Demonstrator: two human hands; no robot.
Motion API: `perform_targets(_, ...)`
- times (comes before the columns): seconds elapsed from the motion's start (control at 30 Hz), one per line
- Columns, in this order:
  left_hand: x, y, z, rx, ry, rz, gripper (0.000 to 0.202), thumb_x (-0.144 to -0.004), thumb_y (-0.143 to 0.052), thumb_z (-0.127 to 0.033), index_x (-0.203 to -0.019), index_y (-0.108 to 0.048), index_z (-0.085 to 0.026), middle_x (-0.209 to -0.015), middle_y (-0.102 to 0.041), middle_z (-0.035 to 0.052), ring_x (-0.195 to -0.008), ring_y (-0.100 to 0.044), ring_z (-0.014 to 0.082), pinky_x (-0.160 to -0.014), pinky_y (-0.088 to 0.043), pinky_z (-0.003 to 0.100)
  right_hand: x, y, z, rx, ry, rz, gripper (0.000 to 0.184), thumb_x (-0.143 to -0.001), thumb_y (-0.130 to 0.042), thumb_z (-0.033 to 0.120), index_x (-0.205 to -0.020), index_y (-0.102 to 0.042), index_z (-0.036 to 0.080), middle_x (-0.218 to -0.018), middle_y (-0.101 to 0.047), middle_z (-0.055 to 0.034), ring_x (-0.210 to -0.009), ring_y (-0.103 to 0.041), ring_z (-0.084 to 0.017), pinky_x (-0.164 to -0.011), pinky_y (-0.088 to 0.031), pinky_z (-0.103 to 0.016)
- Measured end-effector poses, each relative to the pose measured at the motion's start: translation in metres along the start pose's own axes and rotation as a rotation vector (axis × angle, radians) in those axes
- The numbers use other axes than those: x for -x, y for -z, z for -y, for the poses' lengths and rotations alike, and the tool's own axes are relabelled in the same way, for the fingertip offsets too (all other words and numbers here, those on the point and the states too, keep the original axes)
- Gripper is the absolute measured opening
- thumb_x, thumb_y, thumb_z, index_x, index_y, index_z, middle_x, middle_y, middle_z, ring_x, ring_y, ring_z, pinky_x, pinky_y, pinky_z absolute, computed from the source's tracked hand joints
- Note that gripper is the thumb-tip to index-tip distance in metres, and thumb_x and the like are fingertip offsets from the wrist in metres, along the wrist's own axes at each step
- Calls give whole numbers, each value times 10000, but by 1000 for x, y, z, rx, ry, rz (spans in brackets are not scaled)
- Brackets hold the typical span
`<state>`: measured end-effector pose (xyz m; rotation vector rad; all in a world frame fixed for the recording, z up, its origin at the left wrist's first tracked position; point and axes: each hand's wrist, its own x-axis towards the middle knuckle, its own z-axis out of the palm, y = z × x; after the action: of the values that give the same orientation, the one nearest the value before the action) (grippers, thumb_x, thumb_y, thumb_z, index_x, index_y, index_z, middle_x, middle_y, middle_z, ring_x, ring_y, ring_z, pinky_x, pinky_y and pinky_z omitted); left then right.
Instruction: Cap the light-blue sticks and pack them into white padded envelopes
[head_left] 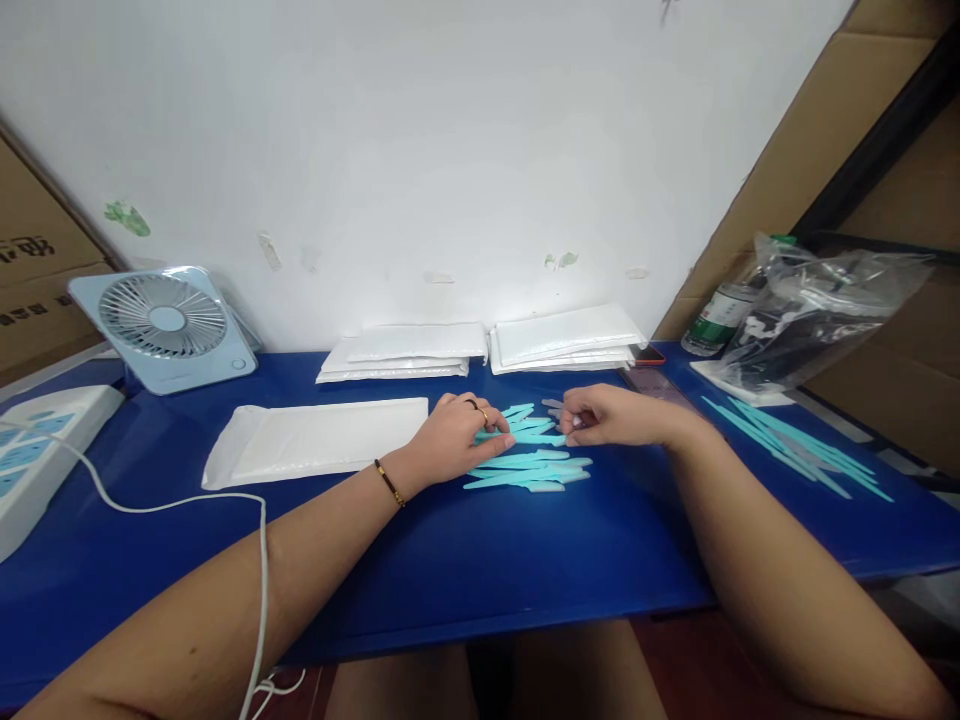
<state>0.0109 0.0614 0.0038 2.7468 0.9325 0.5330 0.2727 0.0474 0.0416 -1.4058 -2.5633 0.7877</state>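
My left hand [457, 432], with a ring and a bracelet, has its thumb and fingers closed on the left end of a slim turquoise eyebrow razor [534, 439]. At the razor's right end, my right hand [600, 415] pinches it between thumb and fingertips. The razor lies level between both hands, just over the table. More turquoise razors [525, 470] are heaped right below it, with others [519, 412] behind, partly hidden by my left hand. Off to the right lies a separate spread of long razors [799, 445].
A flat white padded packet [322, 440] lies left of my hand. Two stacks of white packets, left [412, 345] and right [566, 337], sit against the wall. A blue fan [166, 325], power strip [52, 450], white cable [262, 540] and bagged bottle [720, 315] flank the blue table [525, 570].
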Motion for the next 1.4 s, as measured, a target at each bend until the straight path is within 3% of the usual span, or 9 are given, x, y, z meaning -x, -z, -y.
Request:
perform_targets(0.2,-3,0,3,-143,17,-14,345,-927,-360,-402,-793,-606,-201,-795,-605,33,-842,-504,192,-727,-304,340,0,3,-11,-4,11,-150,201,-762,-571,367,-811,-626,180,-817,-611,-48,-683,-528,-154,-597,-386,-265)
perform_targets(0.4,-1,0,14,-55,117,-48,269,-895,-413,-405,-940,-621,-241,-909,-613,18,-889,-509,198,-770,-319,352,1,8,-23,56,-73,-240,264,-706,-641,403,-849,-655,182,-804,-623,-43,-696,-540,-167,-603,-390,-268)
perform_targets(0.57,-1,0,8,-20,108,-60,257,-863,-475,-409,-1015,-609,-251,-960,-608,17,-927,-517,198,-800,-334,355,-1,-2,3,35,19,-118,213,-735,-622,371,-839,-663,190,-863,-609,-48,-735,-552,-164,-627,-411,-265)
perform_targets(0.67,-1,1,3,-7,76,-45,244,-859,-485,-417,-951,-631,-244,-932,-614,12,-913,-522,186,-807,-335,349,-6,-11,11,56,83,-14,163,-709,-641,325,-800,-668,192,-837,-589,-41,-717,-542,-161,-614,-407,-264)
perform_targets(0.77,0,1,0,7,29,12,277,-849,-492,-469,-867,-648,-241,-853,-621,6,-885,-525,182,-783,-326,340,-10,-17,12,74,95,-9,104,-722,-611,264,-777,-649,183,-818,-580,-39,-697,-533,-154,-601,-402,-257)
perform_targets(0.93,-2,0,1,-67,-9,38,250,-853,-516,-432,-799,-644,-224,-830,-641,8,-867,-524,190,-744,-296,339,-8,-12,7,69,92,-124,131,-776,-567,277,-836,-626,176,-877,-593,-57,-704,-545,-147,-609,-411,-251)
perform_targets(1.13,-3,1,9,-77,128,-49,246,-858,-500,-439,-873,-643,-240,-830,-638,3,-852,-513,196,-734,-303,342,-1,3,-15,140,-67,-299,157,-749,-598,315,-818,-661,188,-800,-624,-49,-695,-542,-170,-608,-389,-270)
perform_targets(1.23,-2,0,10,-34,127,-55,290,-812,-554,-474,-1000,-626,-265,-857,-626,-4,-874,-515,195,-751,-315,338,4,7,-13,85,-80,-246,233,-706,-650,369,-855,-679,192,-817,-633,-47,-693,-544,-170,-608,-394,-272)
perform_targets(1.4,-1,1,3,-8,95,-52,273,-823,-541,-467,-957,-634,-248,-882,-626,1,-883,-520,190,-757,-317,334,7,4,9,-19,37,77,255,-679,-679,421,-806,-699,202,-793,-631,-27,-670,-544,-153,-569,-392,-252)
